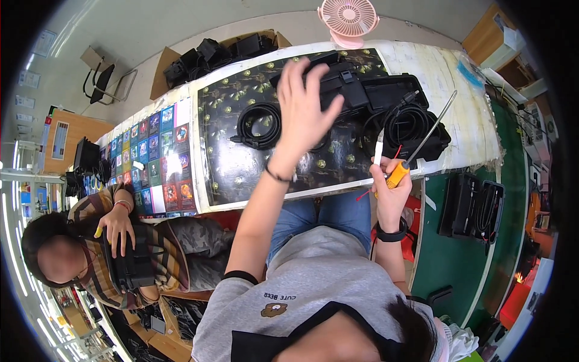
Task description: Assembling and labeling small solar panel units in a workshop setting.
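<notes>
My left hand (303, 111) is open with its fingers spread, reaching over the table in front of a black plastic case (345, 87). Whether its fingertips touch the case cannot be told. My right hand (393, 192) is closed around a screwdriver (398, 175) with an orange-yellow handle, its long metal shaft pointing up to the right. A slim white tool (379, 149) with a pale tip also sticks up from that hand, beside a thin red piece (398, 151). Behind it, a coiled black cable (405, 123) lies by an opened black case (395, 92). Another black cable coil (258, 125) rests left of my left hand.
A pink fan (348, 21) stands at the table's far edge. Beyond the table, a carton (160, 72) holds black devices. At the left, a co-worker (90, 241) sits with a hand on a black case (136, 259). Another open black case (470, 208) lies on a green surface (440, 265) at the right.
</notes>
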`<state>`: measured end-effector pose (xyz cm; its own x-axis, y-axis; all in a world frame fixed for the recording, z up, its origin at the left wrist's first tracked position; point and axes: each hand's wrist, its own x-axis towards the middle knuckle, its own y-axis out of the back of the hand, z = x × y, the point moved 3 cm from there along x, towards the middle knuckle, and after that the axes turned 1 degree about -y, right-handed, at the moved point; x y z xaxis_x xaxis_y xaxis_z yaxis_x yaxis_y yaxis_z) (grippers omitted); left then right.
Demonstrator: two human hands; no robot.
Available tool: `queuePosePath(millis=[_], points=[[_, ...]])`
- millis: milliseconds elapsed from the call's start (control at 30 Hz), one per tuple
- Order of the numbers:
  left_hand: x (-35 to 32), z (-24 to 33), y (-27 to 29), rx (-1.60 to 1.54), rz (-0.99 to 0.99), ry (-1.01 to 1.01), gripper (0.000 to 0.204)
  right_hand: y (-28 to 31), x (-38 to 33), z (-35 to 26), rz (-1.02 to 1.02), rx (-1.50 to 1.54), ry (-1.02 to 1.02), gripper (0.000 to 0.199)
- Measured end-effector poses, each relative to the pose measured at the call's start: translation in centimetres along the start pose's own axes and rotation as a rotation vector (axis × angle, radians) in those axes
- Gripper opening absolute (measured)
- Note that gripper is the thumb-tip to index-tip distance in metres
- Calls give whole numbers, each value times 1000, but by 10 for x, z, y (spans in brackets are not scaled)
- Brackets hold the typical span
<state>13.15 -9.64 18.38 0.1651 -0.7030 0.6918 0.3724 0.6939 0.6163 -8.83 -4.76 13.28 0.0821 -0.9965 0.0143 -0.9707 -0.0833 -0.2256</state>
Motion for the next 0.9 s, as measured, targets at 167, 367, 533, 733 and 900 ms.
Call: queuePosePath(millis=[167,367,533,733,900], points=[[17,-63,-26,126,-314,209,96,3,-3,3,-19,-26,-4,25],[-27,-30,18,112,-25,20,84,9,-3,-2,17,-22,5,23],[-99,-5,38,330,130,-144,62,12,3,-8,48,-50,27,23],[-137,-7,33,442,239,-229,51,5,8,-6,11,-98,14,21],[-166,-14,18,411,336,-164,31,3,5,-3,-10,-134,-6,20]])
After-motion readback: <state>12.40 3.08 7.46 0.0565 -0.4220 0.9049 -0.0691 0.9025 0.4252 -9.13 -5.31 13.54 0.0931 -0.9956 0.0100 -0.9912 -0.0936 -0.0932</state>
